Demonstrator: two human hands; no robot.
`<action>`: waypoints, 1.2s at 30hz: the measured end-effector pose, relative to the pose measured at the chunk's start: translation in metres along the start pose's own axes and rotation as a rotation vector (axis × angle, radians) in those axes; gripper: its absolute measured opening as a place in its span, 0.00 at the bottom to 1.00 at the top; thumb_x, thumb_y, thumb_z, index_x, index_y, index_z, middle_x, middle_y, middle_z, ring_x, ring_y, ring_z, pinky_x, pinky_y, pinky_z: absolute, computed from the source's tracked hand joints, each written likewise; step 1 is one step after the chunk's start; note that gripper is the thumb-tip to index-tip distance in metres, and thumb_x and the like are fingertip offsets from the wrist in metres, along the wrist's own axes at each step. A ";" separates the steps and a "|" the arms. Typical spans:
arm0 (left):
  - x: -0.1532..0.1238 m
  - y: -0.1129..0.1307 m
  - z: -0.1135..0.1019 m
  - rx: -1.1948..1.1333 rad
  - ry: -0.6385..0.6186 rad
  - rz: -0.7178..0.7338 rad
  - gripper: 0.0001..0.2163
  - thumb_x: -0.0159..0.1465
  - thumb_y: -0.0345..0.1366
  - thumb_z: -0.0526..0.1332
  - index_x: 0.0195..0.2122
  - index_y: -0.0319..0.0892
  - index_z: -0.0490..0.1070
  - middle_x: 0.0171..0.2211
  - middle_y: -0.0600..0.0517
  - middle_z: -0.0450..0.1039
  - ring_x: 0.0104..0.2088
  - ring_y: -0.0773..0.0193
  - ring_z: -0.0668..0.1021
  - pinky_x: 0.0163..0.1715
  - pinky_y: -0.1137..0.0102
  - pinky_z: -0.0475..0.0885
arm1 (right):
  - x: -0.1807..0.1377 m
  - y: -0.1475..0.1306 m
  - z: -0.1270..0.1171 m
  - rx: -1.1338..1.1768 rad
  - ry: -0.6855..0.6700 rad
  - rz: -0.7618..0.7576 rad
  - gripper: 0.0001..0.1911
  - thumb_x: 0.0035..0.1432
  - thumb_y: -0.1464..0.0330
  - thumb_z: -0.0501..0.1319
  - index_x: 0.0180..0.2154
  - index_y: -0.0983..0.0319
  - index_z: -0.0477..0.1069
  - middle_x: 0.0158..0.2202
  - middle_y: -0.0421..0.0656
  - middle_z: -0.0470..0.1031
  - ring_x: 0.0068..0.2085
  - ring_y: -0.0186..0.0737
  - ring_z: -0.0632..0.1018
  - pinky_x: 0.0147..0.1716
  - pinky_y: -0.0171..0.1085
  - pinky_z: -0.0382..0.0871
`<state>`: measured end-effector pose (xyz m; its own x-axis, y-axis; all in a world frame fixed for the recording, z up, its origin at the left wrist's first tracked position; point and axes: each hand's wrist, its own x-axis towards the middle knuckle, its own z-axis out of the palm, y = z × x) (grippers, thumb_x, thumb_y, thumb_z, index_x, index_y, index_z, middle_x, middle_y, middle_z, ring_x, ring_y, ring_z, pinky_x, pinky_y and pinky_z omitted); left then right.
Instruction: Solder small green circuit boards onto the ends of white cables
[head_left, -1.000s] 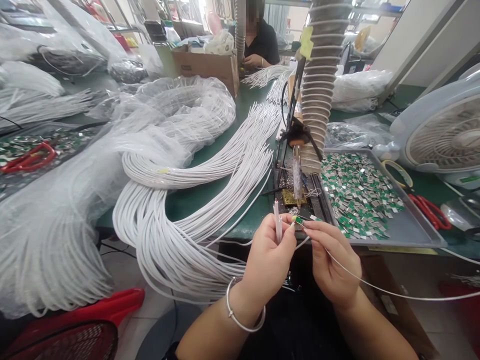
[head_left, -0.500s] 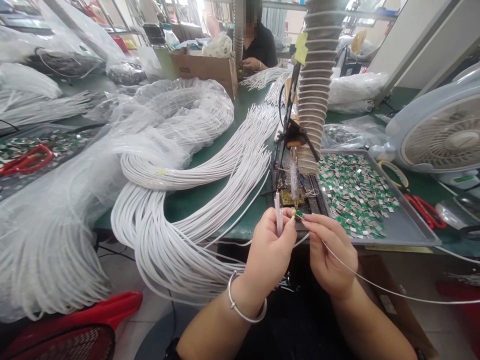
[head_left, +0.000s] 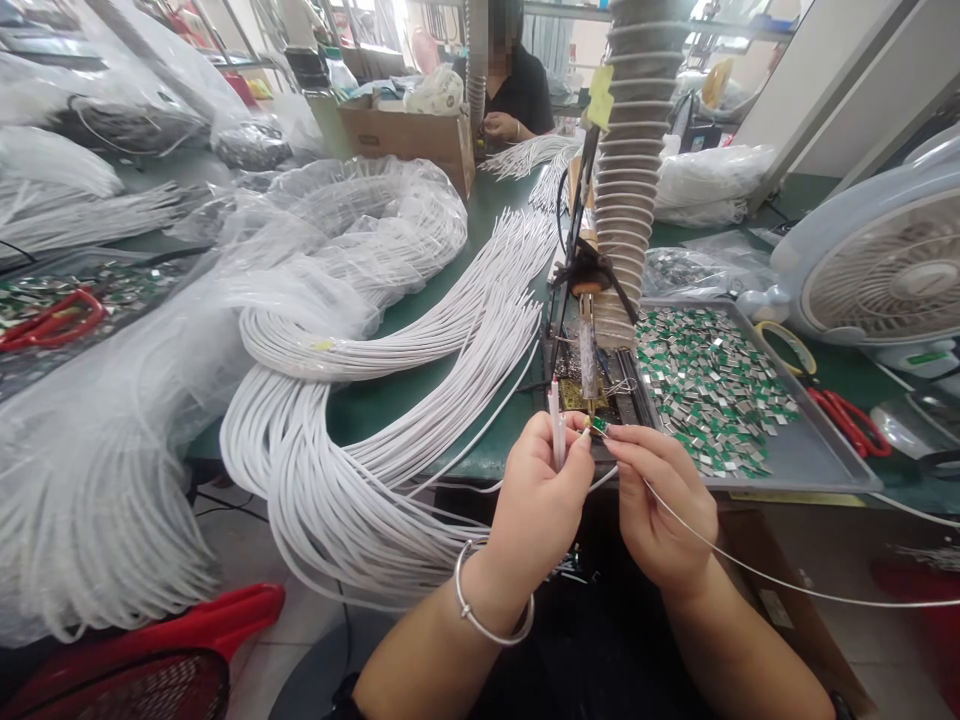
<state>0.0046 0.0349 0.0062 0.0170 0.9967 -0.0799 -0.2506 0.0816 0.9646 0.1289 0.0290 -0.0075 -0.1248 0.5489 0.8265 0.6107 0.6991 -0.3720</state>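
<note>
Closed near the table's front edge, my left hand (head_left: pixel 544 495) holds several white cables (head_left: pixel 557 430), whose ends stand up above the fist. Its thumb and forefinger pinch one cable's end beside a small green circuit board (head_left: pixel 598 426). My right hand (head_left: pixel 664 505) is closed too, its fingertips at the board and pinching a thin silvery solder wire (head_left: pixel 757 580) that trails off to the right. Just above the fingertips, a soldering iron (head_left: pixel 589 350) points straight down in its stand. The exact contact between tip, cable and board is too small to make out.
Bundles of white cables (head_left: pixel 427 430) cover the table's left side, some inside clear plastic (head_left: pixel 300 230). On the right lie a grey tray (head_left: pixel 821 450) of small green-and-silver boards, red-handled scissors (head_left: pixel 851 420) and a fan (head_left: pixel 892 260). A ribbed hose (head_left: pixel 630 170) hangs overhead. A person (head_left: pixel 517 90) sits opposite.
Almost nothing differs. Both hands stay at the soldering iron's tip, with only a very slight shift of the fingertips and the board.
</note>
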 end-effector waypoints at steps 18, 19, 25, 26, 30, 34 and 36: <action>-0.001 -0.001 0.000 0.011 0.002 -0.004 0.05 0.62 0.34 0.57 0.29 0.41 0.65 0.39 0.53 0.71 0.31 0.72 0.72 0.34 0.76 0.67 | -0.001 -0.001 0.000 0.023 -0.015 0.024 0.17 0.56 0.80 0.55 0.46 0.61 0.69 0.41 0.48 0.74 0.43 0.39 0.77 0.41 0.40 0.76; -0.001 -0.002 0.000 0.020 0.006 -0.003 0.05 0.61 0.34 0.57 0.29 0.41 0.65 0.39 0.53 0.71 0.32 0.72 0.72 0.35 0.75 0.67 | -0.002 -0.002 -0.001 0.030 -0.014 0.028 0.16 0.57 0.79 0.55 0.46 0.61 0.69 0.41 0.48 0.74 0.43 0.40 0.77 0.40 0.41 0.76; -0.005 -0.007 -0.006 0.071 -0.051 0.030 0.04 0.61 0.33 0.57 0.29 0.42 0.65 0.36 0.53 0.71 0.33 0.69 0.72 0.36 0.73 0.67 | -0.008 -0.003 -0.003 0.088 -0.019 0.111 0.18 0.58 0.79 0.52 0.48 0.59 0.67 0.39 0.46 0.75 0.40 0.38 0.77 0.38 0.40 0.76; -0.006 -0.008 -0.007 0.086 -0.078 0.030 0.04 0.62 0.34 0.57 0.30 0.42 0.66 0.34 0.53 0.71 0.32 0.69 0.72 0.36 0.73 0.67 | -0.009 -0.004 -0.003 0.087 -0.015 0.134 0.19 0.59 0.80 0.51 0.49 0.59 0.67 0.39 0.46 0.74 0.38 0.37 0.77 0.37 0.40 0.76; -0.007 -0.010 -0.011 0.151 -0.156 0.047 0.03 0.63 0.34 0.56 0.35 0.42 0.68 0.30 0.54 0.69 0.32 0.68 0.71 0.37 0.72 0.67 | -0.009 -0.003 -0.002 0.014 -0.063 0.194 0.13 0.58 0.78 0.53 0.43 0.61 0.68 0.35 0.44 0.72 0.33 0.34 0.76 0.32 0.36 0.74; -0.008 -0.010 -0.013 0.212 -0.148 0.061 0.04 0.63 0.35 0.55 0.34 0.42 0.67 0.31 0.53 0.69 0.33 0.67 0.71 0.39 0.71 0.66 | -0.007 -0.001 -0.001 -0.030 -0.085 0.194 0.07 0.58 0.77 0.55 0.37 0.60 0.68 0.30 0.42 0.70 0.32 0.35 0.74 0.29 0.35 0.72; -0.008 -0.009 -0.014 0.245 -0.152 0.050 0.05 0.63 0.36 0.55 0.32 0.42 0.67 0.30 0.53 0.68 0.32 0.66 0.70 0.37 0.71 0.66 | -0.008 0.000 0.000 -0.044 -0.068 0.163 0.08 0.58 0.77 0.55 0.36 0.60 0.68 0.31 0.42 0.70 0.32 0.35 0.74 0.31 0.36 0.73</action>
<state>-0.0070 0.0265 -0.0051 0.1596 0.9871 -0.0097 -0.0144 0.0121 0.9998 0.1299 0.0246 -0.0135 -0.0732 0.6843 0.7255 0.6605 0.5784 -0.4788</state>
